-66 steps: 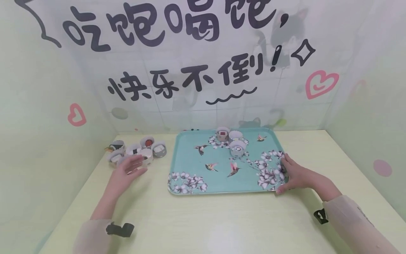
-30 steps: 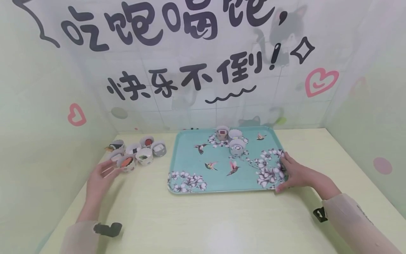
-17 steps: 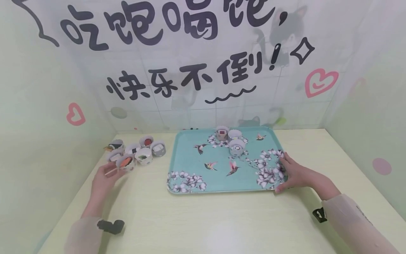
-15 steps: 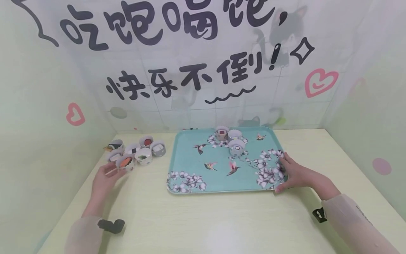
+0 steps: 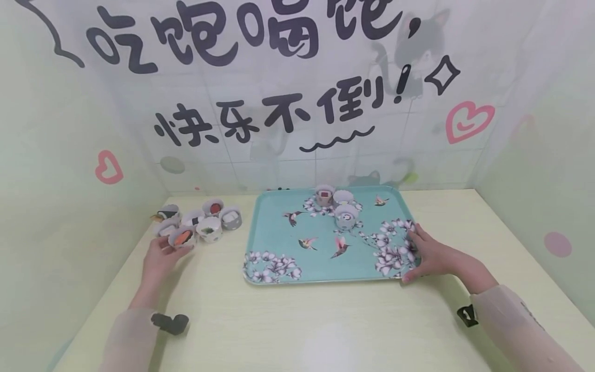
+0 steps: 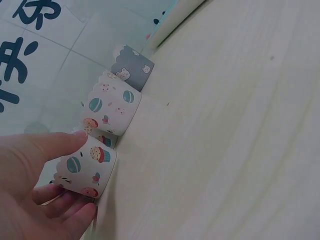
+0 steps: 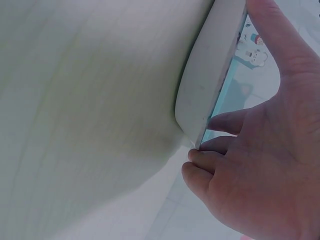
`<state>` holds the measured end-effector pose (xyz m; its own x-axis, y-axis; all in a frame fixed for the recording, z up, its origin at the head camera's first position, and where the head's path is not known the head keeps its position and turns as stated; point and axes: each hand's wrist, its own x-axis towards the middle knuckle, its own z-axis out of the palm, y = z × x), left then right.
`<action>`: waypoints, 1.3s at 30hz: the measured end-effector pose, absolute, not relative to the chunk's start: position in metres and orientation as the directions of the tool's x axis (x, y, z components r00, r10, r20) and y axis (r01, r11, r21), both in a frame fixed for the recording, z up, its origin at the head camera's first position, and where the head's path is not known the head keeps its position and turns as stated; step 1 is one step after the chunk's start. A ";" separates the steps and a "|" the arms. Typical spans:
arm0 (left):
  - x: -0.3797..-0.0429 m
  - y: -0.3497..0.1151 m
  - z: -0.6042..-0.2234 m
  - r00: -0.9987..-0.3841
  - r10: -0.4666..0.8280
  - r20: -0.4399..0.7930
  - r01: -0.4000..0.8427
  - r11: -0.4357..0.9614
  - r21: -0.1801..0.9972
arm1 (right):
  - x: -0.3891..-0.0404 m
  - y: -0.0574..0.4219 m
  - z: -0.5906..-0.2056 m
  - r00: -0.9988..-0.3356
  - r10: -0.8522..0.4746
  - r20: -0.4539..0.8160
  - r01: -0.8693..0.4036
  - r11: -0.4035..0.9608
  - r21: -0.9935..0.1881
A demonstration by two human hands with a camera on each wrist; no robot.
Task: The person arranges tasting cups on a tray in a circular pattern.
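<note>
My left hand [image 5: 160, 258] grips a small paper baking cup [image 5: 181, 238] with an orange and black piece inside. In the left wrist view, thumb and fingers lie on either side of this cup [image 6: 95, 162], printed with cupcakes and balls. Several similar cups crowd around it, including a white one [image 5: 209, 231] with something green inside and a grey one [image 5: 231, 219] with white pieces. My right hand [image 5: 439, 258] holds the right front corner of a turquoise tray [image 5: 269, 217], thumb at the front edge and fingers along the side.
Three paper cups stand toward the back of the tray, the nearest a grey one [image 5: 346, 218]. A pale wooden table [image 5: 288, 325] carries everything. A white printed wall [image 5: 274, 150] closes off the back, with walls at both sides.
My left hand has moved left from the white cup to the cup with the orange piece, and its fingers have closed around it. The right hand stays at the tray corner.
</note>
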<state>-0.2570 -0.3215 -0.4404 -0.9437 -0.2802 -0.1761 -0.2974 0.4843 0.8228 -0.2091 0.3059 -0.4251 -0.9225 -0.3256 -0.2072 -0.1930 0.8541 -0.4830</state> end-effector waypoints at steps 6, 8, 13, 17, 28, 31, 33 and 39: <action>-0.260 -0.317 -0.443 -0.943 -0.303 -0.136 -0.283 0.522 0.805 | -0.208 0.305 -0.425 -0.922 -0.321 -0.217 -0.182 0.853 -0.489; -0.261 -0.317 -0.444 -0.943 -0.312 -0.115 -0.276 0.541 0.795 | -0.208 0.305 -0.425 -0.921 -0.321 -0.222 -0.181 0.855 -0.486; -0.264 -0.315 -0.445 -0.935 -0.340 -0.103 -0.290 0.562 0.774 | -0.207 0.306 -0.425 -0.920 -0.323 -0.220 -0.184 0.855 -0.485; -0.266 -0.313 -0.445 -0.926 -0.364 -0.103 -0.307 0.565 0.766 | -0.207 0.305 -0.425 -0.923 -0.323 -0.210 -0.185 0.850 -0.494; -0.257 -0.313 -0.443 -0.926 -0.373 -0.063 -0.290 0.593 0.751 | -0.207 0.303 -0.423 -0.920 -0.324 -0.222 -0.184 0.854 -0.486; -0.255 -0.316 -0.442 -0.930 -0.361 -0.061 -0.285 0.609 0.740 | -0.207 0.303 -0.422 -0.920 -0.325 -0.221 -0.184 0.854 -0.486; -0.253 -0.317 -0.442 -0.933 -0.354 -0.067 -0.286 0.614 0.736 | -0.207 0.303 -0.422 -0.920 -0.324 -0.220 -0.184 0.854 -0.487; -0.248 -0.320 -0.440 -0.943 -0.323 -0.080 -0.277 0.629 0.726 | -0.207 0.305 -0.424 -0.925 -0.318 -0.209 -0.184 0.855 -0.485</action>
